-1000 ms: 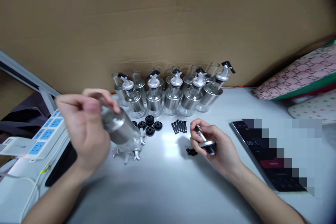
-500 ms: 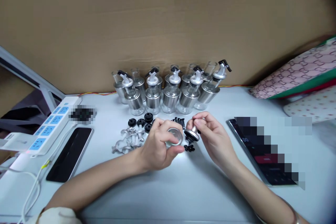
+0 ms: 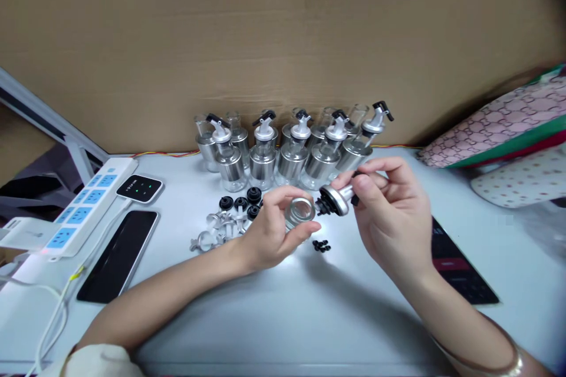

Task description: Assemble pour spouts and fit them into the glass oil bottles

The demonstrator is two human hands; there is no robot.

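- The white worktop [image 3: 283, 318] carries everything; a row of steel-sleeved glass bottles with silver spouts [image 3: 292, 153] stands at its far edge.
- My left hand [image 3: 269, 230] holds a clear glass bottle with a steel sleeve [image 3: 300, 212] above the worktop's middle. The grip is wrapped around its body and the open mouth is tilted toward me.
- My right hand [image 3: 393, 218] has its grip pinching a silver pourer cap with a black stopper [image 3: 336, 200] at the fingertips. The stopper end is just beside the bottle's mouth; I cannot tell whether they touch.
- A cluster of small black pieces [image 3: 321, 245] lies on the worktop beneath.
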